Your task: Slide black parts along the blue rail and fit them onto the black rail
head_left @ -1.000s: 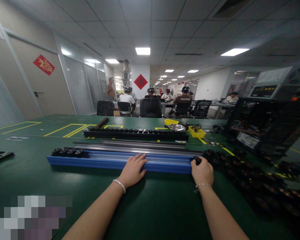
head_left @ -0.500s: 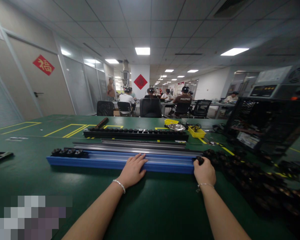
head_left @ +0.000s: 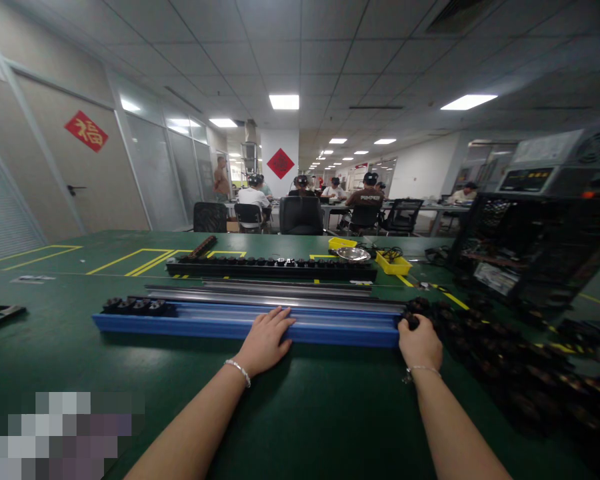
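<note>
A long blue rail (head_left: 190, 325) lies across the green table (head_left: 305, 413) in front of me. My left hand (head_left: 266, 340) rests flat on its near edge, fingers stretched out. Several small black parts (head_left: 135, 305) sit in the rail's left end. My right hand (head_left: 420, 343) is closed at the rail's right end, its fingers curled round a small black part (head_left: 411, 321). It sits at the edge of a heap of the same black parts (head_left: 505, 360) spread out to the right.
Grey metal rails (head_left: 280, 293) and a black rail filled with parts (head_left: 270, 268) lie behind the blue one. Yellow bins (head_left: 394, 265) and a metal bowl (head_left: 353, 254) stand further back. A black crate (head_left: 530, 253) stands at the right. Several people sit at far tables.
My right hand has slid to the right, from the blue rail's end to the edge of the black parts heap. My left hand has stayed put.
</note>
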{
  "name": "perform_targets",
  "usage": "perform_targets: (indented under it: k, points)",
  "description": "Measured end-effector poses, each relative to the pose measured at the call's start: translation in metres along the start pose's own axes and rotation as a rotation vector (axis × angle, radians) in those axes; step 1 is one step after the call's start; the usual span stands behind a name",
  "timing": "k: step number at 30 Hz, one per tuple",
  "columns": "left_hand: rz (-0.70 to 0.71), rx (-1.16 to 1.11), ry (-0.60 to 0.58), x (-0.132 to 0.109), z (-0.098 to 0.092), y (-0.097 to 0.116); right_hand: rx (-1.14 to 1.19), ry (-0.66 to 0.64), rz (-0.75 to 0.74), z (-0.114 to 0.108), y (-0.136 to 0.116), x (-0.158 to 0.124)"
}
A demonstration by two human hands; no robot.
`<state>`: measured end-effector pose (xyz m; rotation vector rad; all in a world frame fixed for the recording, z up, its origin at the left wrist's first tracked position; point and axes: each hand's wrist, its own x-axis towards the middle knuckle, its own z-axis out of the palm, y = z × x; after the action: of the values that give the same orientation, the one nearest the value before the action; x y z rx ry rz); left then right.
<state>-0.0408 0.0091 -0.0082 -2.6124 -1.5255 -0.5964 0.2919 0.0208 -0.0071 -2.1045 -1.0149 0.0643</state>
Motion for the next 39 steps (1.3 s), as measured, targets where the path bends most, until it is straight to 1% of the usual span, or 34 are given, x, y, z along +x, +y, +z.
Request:
perform_targets:
  k: [7,10,16,20,23,24,28,30,36,39]
  points:
    - [0.004,0.002,0.0,-0.001,-0.001,0.0,-0.014,-0.012,0.038,-0.005,-0.003,-0.002]
    - [0.005,0.002,0.003,-0.001,0.0,0.0,-0.014,-0.005,0.033,-0.006,-0.003,-0.002]
    - [0.007,0.01,0.0,-0.001,0.0,0.0,-0.02,0.028,0.057,-0.01,0.005,0.003]
    - [0.01,0.009,-0.001,0.0,0.0,0.0,-0.005,0.105,0.112,-0.018,0.016,0.012]
    - [0.009,0.015,-0.003,0.0,0.0,0.0,-0.07,0.151,0.137,-0.027,0.022,0.015]
    - [0.006,0.018,-0.003,0.0,0.0,0.0,-0.107,0.139,0.138,-0.03,0.023,0.015]
    - [0.006,0.027,-0.005,0.0,0.001,-0.001,-0.243,0.024,0.134,-0.036,0.022,0.01]
    - [0.009,0.028,-0.001,0.0,0.002,-0.002,-0.282,0.005,0.118,-0.036,0.023,0.008]
    - [0.006,0.023,-0.003,0.0,0.001,-0.001,-0.332,0.079,0.05,-0.029,0.035,0.008]
    - [0.0,0.021,-0.012,0.0,0.0,-0.001,-0.33,0.092,0.032,-0.026,0.038,0.009]
